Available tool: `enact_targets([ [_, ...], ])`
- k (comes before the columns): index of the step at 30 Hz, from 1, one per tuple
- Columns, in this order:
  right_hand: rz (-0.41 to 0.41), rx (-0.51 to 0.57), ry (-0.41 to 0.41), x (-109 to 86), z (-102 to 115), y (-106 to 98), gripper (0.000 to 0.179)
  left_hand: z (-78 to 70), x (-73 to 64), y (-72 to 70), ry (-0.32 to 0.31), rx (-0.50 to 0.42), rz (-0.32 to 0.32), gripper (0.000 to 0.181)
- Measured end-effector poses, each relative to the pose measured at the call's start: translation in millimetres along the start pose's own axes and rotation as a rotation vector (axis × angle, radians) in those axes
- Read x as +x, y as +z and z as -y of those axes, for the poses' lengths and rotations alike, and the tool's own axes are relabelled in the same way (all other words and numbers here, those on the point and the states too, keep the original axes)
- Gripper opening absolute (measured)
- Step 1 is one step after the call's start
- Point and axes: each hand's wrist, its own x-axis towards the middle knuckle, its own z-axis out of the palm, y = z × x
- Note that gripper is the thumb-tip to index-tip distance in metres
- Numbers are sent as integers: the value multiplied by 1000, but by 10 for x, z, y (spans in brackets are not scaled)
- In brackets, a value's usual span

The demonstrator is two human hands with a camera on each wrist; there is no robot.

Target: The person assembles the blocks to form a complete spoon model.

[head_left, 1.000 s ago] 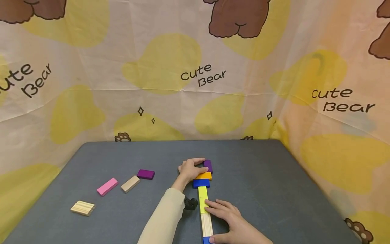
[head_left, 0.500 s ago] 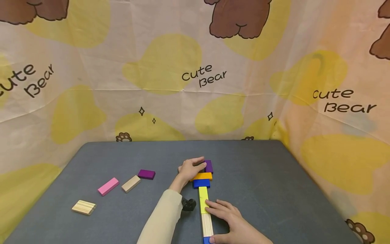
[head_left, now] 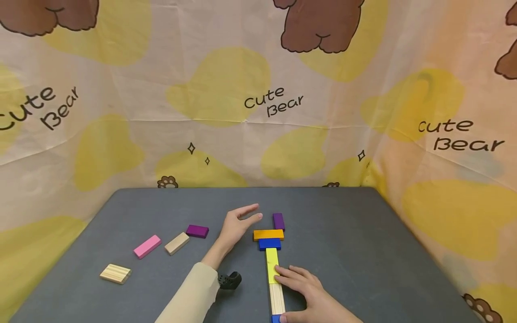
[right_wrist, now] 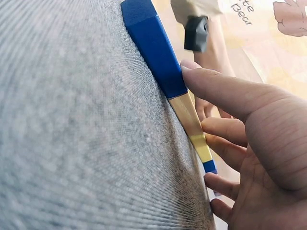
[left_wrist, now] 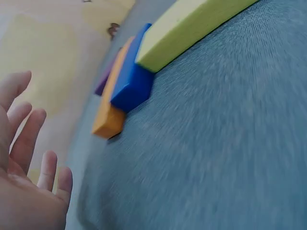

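A line of wooden blocks runs away from me on the table. Nearest is a blue block [right_wrist: 153,48], then a plain wood block [head_left: 277,299] and a yellow block [head_left: 272,264]. Beyond them a second blue block [head_left: 269,244] and an orange block [head_left: 268,234] lie crosswise, with a purple block [head_left: 278,221] lengthwise at the far end. My left hand [head_left: 236,225] hovers left of the purple and orange blocks, fingers extended and holding nothing. Along the line's right side rests my right hand [head_left: 308,291], its thumb touching the near blue block and its fingertips the yellow one.
Loose blocks lie on the left of the grey table [head_left: 355,251]: a dark purple block [head_left: 197,231], a plain block [head_left: 177,243], a pink block [head_left: 147,246] and a striped wood block [head_left: 115,273]. A printed cloth [head_left: 226,89] hangs behind. A black wrist camera [head_left: 230,281] juts from the left wrist.
My left hand has let go of the purple block and moved left, away from the line. My right hand stays in place along the blocks.
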Motion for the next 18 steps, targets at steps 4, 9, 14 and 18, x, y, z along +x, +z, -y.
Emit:
enact_targets([
  [4,-5,-11,8,-12,-4,-4,75,-50,-62,-178,-11,39,-45,44],
  [9,-7,-16,14,-14,-9,-9,75,-118,-178,-379,-5,112,-85,46],
  [14,16,5,35,8,-1,-17,74,-201,-359,-621,-28,217,-93,48],
  [18,25,12,34,16,2,-13,73,-228,-541,-887,-45,301,-134,53],
])
